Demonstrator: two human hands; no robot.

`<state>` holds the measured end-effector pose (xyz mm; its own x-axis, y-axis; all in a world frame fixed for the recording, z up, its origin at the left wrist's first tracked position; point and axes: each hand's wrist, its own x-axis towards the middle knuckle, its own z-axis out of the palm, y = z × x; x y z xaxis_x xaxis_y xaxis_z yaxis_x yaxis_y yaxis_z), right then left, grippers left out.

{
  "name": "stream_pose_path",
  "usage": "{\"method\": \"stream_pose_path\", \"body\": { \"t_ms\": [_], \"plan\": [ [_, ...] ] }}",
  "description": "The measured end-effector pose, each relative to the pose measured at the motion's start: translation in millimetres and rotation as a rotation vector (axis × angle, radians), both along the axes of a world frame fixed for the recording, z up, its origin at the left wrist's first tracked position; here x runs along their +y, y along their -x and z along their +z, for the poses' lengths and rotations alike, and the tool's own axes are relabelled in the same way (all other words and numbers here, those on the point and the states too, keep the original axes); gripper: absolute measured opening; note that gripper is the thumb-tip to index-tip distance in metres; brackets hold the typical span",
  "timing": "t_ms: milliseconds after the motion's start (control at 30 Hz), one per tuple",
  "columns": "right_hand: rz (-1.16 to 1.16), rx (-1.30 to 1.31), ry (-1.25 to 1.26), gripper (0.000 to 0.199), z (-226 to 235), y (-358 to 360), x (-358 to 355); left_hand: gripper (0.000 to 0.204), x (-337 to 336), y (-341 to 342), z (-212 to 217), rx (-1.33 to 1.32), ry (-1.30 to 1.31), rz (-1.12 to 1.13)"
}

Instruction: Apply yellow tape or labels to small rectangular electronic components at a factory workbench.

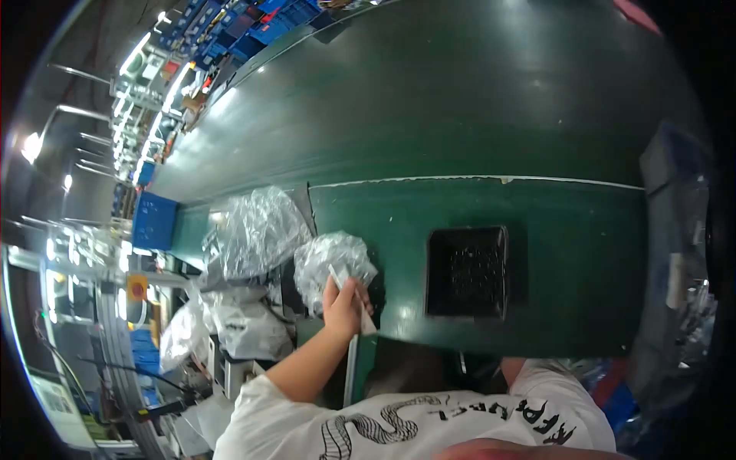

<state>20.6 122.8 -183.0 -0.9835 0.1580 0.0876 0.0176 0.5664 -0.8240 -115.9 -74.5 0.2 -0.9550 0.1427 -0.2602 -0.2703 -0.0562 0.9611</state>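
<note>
My left hand [345, 307] is closed at the left part of the green work surface [399, 276], gripping a narrow, flat white strip [366, 322]. Whether the strip belongs to the bag or is separate, I cannot tell. Just beyond my fingers a crumpled clear plastic bag [326, 257] bulges up against the hand. To the right lies a square black tray [437, 280] with many small dark pieces [477, 272] in it. Of my right arm only a bit of skin below the sleeve shows at the near edge; the right hand is hidden.
A larger clear plastic bag [264, 230] and a filled whitish bag [249, 326] sit at the left. Beyond the pale seam runs a wide dark conveyor belt [460, 100]. A blue bin [153, 221] stands far left; grey bins [675, 169] line the right side.
</note>
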Motion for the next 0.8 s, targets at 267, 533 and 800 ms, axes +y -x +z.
{"method": "stream_pose_path", "body": {
  "t_ms": [267,533,800],
  "plan": [
    [0.024,-0.31,-0.196,0.028,31,-91,19,0.014,-8,1,-14,0.05,-0.128,-0.107],
    [-0.427,-0.231,0.108,0.031,142,-210,-24,0.015,0,20,-8,0.161,-0.139,-0.223],
    [-0.615,0.124,0.403,0.026,203,-268,-31,0.012,-2,24,-9,0.131,-0.205,-0.317]
  ]
}}
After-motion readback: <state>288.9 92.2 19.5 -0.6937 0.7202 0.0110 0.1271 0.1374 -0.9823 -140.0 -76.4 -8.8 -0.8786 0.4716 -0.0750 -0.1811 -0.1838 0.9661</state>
